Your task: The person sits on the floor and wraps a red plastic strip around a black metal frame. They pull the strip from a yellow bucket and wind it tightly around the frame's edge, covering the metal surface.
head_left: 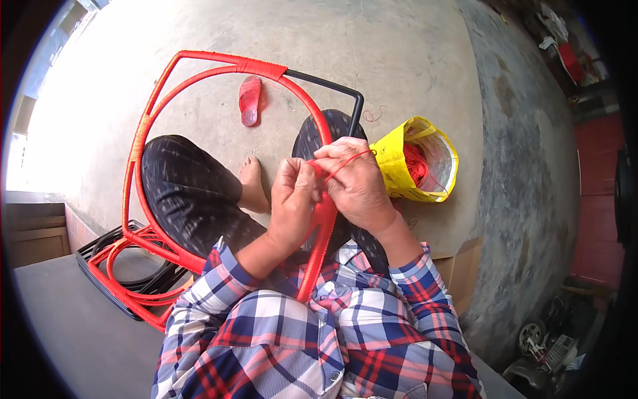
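A large frame [130, 166], a ring set inside an angular outline, rests across my lap. Red cord wraps most of it, while a bare black bar [325, 84] shows at its upper right. At the ring's right side, my left hand [292, 203] is closed, its thumb and fingers pinching red cord [318, 167]. My right hand [357, 186] sits close beside it, fingers bent around the same cord, and a thin strand passes over its knuckles. The exact spot where the cord meets the frame is hidden by my fingers.
A yellow bag [393, 159] holding a tangle of red cord [416, 165] stands right of my knee. More black and red frames [136, 266] lie at my left. A red slipper [250, 101] is on the concrete floor [412, 53]; cardboard [465, 269] lies at right.
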The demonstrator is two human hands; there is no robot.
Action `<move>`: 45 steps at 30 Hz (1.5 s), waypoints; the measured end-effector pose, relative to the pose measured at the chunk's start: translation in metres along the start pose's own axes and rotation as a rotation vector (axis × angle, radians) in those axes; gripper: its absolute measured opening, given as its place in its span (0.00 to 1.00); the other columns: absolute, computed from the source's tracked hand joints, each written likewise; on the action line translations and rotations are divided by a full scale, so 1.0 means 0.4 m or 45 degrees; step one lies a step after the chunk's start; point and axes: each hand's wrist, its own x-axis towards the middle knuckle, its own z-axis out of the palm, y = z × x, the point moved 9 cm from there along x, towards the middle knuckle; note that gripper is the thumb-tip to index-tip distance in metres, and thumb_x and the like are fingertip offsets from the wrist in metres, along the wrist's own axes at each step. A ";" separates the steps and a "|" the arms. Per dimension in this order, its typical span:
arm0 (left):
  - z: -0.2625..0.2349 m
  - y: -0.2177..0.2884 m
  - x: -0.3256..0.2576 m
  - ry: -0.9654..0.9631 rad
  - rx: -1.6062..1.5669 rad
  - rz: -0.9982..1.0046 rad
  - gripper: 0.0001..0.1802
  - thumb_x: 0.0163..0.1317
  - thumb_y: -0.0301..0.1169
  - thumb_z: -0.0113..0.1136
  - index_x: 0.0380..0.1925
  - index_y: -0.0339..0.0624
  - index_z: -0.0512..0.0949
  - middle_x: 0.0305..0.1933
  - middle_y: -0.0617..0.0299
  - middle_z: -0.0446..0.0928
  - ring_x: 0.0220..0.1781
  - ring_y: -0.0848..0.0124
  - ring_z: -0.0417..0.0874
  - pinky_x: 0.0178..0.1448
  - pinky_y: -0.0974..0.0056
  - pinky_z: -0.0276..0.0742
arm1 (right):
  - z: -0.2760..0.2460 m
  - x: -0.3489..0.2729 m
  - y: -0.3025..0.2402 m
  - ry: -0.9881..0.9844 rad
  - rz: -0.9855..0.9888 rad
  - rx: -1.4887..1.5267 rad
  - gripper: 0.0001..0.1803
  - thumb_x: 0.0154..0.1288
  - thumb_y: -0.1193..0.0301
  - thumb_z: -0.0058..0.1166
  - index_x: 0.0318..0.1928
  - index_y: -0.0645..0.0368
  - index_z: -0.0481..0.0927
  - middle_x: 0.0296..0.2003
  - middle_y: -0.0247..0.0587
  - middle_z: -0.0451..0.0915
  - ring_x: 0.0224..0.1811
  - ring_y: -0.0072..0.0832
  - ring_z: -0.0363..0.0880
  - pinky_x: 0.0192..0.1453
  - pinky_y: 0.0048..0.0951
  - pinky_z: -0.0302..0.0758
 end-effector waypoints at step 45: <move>0.032 -0.110 0.033 -0.094 -0.428 -0.807 0.07 0.63 0.30 0.50 0.36 0.41 0.75 0.36 0.56 0.80 0.40 0.64 0.84 0.48 0.61 0.81 | -0.014 -0.321 0.276 0.258 1.334 1.378 0.07 0.66 0.68 0.60 0.31 0.53 0.77 0.21 0.26 0.72 0.19 0.12 0.67 0.21 0.16 0.61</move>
